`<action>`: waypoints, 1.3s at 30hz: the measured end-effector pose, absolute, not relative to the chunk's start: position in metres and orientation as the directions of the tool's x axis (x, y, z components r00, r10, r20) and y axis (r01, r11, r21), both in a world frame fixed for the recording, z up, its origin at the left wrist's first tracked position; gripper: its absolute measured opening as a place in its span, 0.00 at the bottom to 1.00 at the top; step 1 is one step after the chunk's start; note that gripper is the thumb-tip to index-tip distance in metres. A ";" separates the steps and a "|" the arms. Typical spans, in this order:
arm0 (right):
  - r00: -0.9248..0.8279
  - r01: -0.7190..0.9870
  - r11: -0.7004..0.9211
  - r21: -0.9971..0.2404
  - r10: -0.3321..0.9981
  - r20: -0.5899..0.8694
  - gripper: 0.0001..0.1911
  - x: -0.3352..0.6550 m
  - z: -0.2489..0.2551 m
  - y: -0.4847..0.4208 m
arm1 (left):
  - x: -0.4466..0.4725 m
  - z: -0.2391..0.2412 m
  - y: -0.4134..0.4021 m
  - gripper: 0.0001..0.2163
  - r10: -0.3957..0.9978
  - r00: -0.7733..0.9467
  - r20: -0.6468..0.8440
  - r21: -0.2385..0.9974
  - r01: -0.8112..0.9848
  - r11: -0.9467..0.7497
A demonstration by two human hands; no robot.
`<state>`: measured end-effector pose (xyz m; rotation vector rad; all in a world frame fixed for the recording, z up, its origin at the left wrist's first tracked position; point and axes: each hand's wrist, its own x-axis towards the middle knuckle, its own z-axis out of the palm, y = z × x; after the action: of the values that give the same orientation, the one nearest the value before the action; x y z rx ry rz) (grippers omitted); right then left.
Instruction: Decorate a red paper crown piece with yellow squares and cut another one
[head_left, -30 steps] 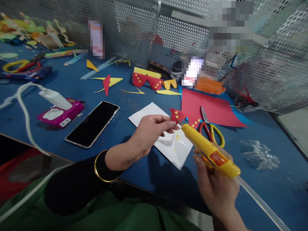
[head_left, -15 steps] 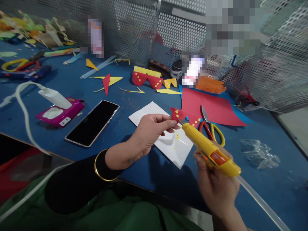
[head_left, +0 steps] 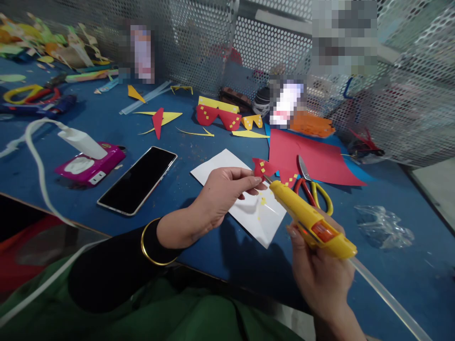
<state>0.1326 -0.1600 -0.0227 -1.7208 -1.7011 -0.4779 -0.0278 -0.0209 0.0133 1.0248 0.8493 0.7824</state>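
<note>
Between the thumb and fingers of my left hand (head_left: 227, 192) is one end of a red paper glasses cutout (head_left: 272, 169) dotted with small yellow squares. My right hand (head_left: 322, 272) grips a yellow glue gun (head_left: 309, 215), its metal nozzle at the cutout close to my left fingertips. A clear glue stick (head_left: 387, 296) runs out of the gun's back end. Below the cutout lies a white sheet (head_left: 272, 227) with a few yellow bits on it. Scissors (head_left: 313, 187) with red and yellow handles rest just beyond the gun.
A phone (head_left: 138, 180) and a purple power socket (head_left: 93, 163) with a white plug lie to the left. Finished-looking red paper glasses (head_left: 218, 117) and paper scraps sit farther back. Red paper (head_left: 316, 158) is behind the scissors; crumpled clear plastic (head_left: 384, 227) lies right. Perforated metal panels (head_left: 266, 47) border the back.
Almost nothing differs. The whole view has shifted very slightly; both hands, the cutout and the glue gun keep their positions relative to each other.
</note>
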 end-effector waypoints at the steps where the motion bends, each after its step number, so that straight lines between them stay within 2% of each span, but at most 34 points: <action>1: 0.082 0.979 0.066 -0.192 0.735 0.673 0.13 0.133 -0.023 -0.160 | -0.028 0.013 -0.021 0.05 0.861 0.457 -0.223 0.934 -0.152 0.322; 18: 0.079 0.984 0.050 -0.172 0.738 0.670 0.14 0.132 -0.023 -0.159 | -0.028 0.014 -0.021 0.04 0.864 0.449 -0.228 0.935 -0.147 0.323; 39: 0.103 0.977 0.052 -0.208 0.738 0.667 0.16 0.132 -0.022 -0.159 | -0.028 0.014 -0.021 0.05 0.864 0.450 -0.224 0.939 -0.139 0.315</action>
<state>0.1323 -0.1586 -0.0220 -1.7371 -1.6864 -0.4704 -0.0281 -0.0207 0.0141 1.0355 0.8612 0.7812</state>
